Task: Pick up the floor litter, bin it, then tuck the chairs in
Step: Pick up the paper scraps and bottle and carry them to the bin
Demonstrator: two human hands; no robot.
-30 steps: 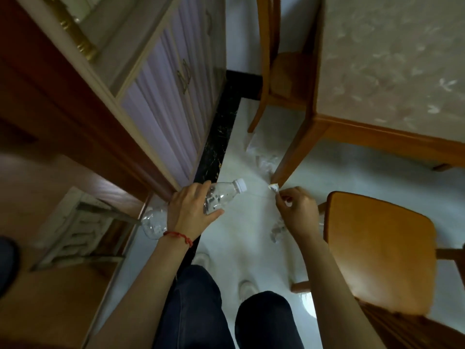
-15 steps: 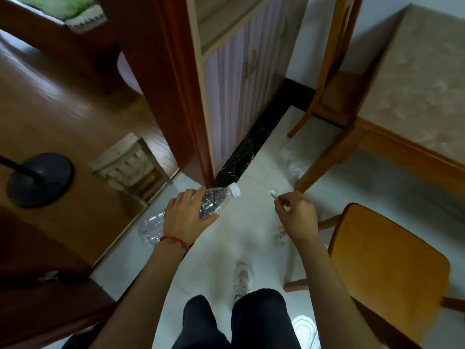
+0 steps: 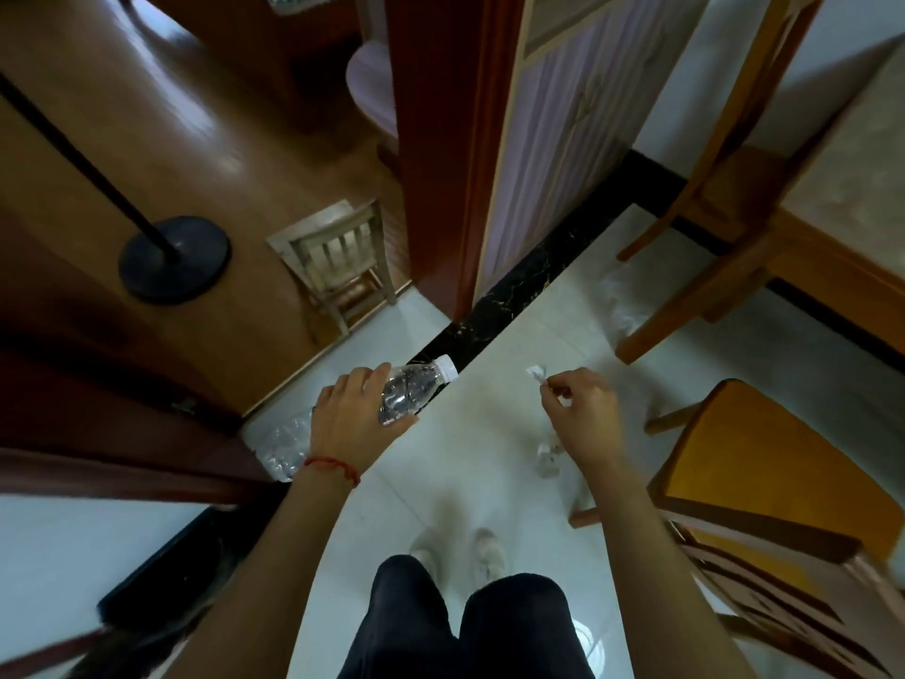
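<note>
My left hand [image 3: 353, 423] grips a crumpled clear plastic bottle [image 3: 409, 393] with a white cap, held level above the pale floor tiles. My right hand [image 3: 580, 411] pinches a small white scrap of paper [image 3: 535, 372] between thumb and fingers. Under my right wrist a small pale piece of litter [image 3: 548, 455] lies on the floor. A clear plastic wrapper [image 3: 624, 306] lies by the table leg. A wooden chair [image 3: 764, 477] stands at my right, pulled out from the table [image 3: 832, 272]. A second wooden chair [image 3: 734, 154] stands at the table's far end.
A cabinet with lilac doors [image 3: 553, 139] and a dark red door frame [image 3: 436, 154] stand ahead. Left of it lies a brown wood floor with a small pale chair [image 3: 338, 267] and a black stand base [image 3: 174, 259]. My feet [image 3: 460, 556] are on the tiles.
My view has swung left and risen, bringing the wood-floored room and the black stand into sight. Both hands keep their holds on the bottle and the paper scrap.
</note>
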